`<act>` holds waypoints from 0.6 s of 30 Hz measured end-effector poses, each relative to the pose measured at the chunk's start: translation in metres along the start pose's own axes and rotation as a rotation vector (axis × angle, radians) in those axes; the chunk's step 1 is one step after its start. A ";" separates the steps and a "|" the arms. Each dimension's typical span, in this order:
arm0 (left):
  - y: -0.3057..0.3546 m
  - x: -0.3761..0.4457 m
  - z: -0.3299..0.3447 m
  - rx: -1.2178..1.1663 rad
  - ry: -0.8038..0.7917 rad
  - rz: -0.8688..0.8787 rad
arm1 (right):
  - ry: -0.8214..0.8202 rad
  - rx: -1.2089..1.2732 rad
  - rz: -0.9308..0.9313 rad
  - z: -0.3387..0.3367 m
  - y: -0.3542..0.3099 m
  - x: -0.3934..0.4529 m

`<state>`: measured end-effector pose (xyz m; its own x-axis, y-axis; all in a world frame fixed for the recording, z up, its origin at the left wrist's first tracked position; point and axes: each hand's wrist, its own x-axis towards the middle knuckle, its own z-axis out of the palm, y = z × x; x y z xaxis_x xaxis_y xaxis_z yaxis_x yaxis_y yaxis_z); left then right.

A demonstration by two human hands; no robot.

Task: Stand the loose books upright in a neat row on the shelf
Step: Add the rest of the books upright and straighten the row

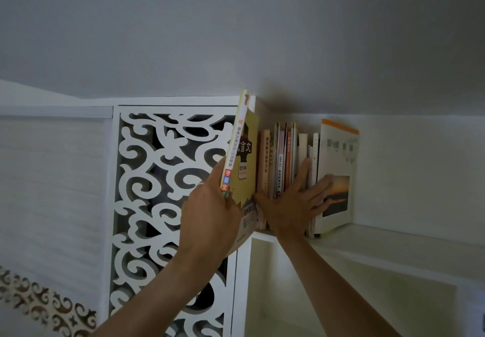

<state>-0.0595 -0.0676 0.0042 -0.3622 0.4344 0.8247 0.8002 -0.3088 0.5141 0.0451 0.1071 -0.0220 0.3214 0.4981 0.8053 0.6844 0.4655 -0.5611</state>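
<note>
My left hand (210, 210) grips a yellow-green book (242, 158) by its lower spine, held upright at the left end of the white shelf (367, 242). A row of several thin books (280, 158) stands upright on the shelf just right of it. My right hand (291, 205) lies flat with fingers spread against the fronts of that row, fingertips touching a larger white book with a sunset picture (338, 176) at the row's right end. The yellow-green book's bottom edge is hidden behind my left hand.
A white carved panel with scroll cut-outs (162, 192) stands left of the shelf opening. The shelf board runs on to the right of the books. A lower compartment (341, 297) opens beneath. The white ceiling (236, 34) is close above the books.
</note>
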 end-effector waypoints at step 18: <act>-0.025 0.030 0.134 -0.150 0.043 0.059 | -0.031 -0.008 -0.132 -0.025 0.041 0.023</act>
<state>-0.0265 0.0663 -0.0149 -0.3394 0.3763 0.8621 0.7417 -0.4566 0.4913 0.0968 0.1188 -0.0215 0.2082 0.4555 0.8655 0.7244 0.5228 -0.4494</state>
